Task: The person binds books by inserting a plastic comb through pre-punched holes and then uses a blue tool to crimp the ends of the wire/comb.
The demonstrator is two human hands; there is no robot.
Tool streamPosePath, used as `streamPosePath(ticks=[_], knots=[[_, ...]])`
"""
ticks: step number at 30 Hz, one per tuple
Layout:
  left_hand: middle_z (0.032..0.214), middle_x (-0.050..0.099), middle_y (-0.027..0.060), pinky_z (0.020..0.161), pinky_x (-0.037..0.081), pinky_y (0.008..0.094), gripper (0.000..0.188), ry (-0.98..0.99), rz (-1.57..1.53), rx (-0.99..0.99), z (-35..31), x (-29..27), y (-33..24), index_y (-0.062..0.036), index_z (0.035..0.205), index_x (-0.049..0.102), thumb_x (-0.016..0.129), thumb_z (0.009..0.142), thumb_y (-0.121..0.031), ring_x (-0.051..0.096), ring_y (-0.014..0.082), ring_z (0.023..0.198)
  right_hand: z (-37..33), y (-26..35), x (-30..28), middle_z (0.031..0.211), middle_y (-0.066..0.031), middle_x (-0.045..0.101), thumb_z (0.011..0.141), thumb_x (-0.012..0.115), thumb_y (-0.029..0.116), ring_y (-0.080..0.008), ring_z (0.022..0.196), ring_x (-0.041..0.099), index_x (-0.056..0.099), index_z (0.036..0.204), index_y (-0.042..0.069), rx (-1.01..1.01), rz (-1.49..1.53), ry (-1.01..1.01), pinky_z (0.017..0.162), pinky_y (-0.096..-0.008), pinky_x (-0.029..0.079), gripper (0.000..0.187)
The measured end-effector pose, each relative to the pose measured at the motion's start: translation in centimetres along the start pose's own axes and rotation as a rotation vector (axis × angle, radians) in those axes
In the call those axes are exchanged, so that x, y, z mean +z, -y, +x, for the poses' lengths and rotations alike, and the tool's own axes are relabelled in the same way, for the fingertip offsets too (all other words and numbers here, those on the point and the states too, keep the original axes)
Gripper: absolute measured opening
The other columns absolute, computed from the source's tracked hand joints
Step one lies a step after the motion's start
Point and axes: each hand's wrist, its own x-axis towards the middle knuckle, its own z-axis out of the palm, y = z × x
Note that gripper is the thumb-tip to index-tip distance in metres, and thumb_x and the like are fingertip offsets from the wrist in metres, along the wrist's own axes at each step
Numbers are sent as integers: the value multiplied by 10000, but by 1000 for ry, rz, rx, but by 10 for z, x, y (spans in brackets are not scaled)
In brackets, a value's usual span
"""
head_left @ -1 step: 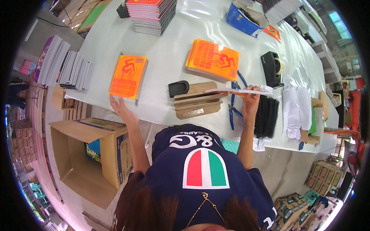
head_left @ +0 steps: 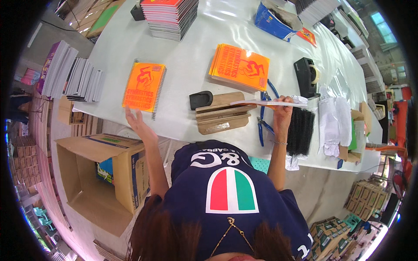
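Note:
My left hand (head_left: pixel 141 126) has its fingers stretched out at the lower left corner of an orange spiral notebook (head_left: pixel 144 89) lying on the white table. Whether the fingertips touch its cover I cannot tell. In my right hand (head_left: pixel 283 113) is a thin pad of pages (head_left: pixel 257 103), gripped at its right part and seen almost edge-on, with some orange underneath. It hovers over a brown cardboard-and-wood holder (head_left: pixel 223 114). Blue-handled pliers (head_left: pixel 261 130) lie just left of my right hand, black spiral coils (head_left: pixel 301 132) to its right. Beyond the holder sits a pile of orange notebooks (head_left: pixel 239 67).
A black tape dispenser (head_left: pixel 307 78) and white crumpled wrapping (head_left: pixel 335 124) occupy the table's right side. A tall notebook stack (head_left: pixel 170 21) and a blue box (head_left: pixel 278 21) stand at the back. More books (head_left: pixel 82 80) stack at the left edge, above an open carton (head_left: pixel 93 182).

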Motion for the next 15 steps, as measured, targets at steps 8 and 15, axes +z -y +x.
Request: streamPosePath(ticks=[8, 15], knots=[[1340, 482, 119, 1086, 341, 359, 803, 989, 374, 82, -88, 60, -13, -77, 1414, 385, 809, 736, -149, 440, 250, 1281, -49, -63, 18, 1246, -207, 501, 917, 448, 8, -343, 1195, 485, 405, 1336, -22, 84, -961, 109, 1067, -378, 347, 423], [1131, 570, 55, 983, 398, 290, 428, 1139, 433, 169, -52, 65, 6, -47, 1173, 538, 730, 790, -52, 547, 194, 1066, -53, 11, 64, 1352, -245, 438, 680, 455, -126, -396, 1254, 439, 485, 1340, 60, -209, -1495, 266, 1066, -472, 329, 687]])
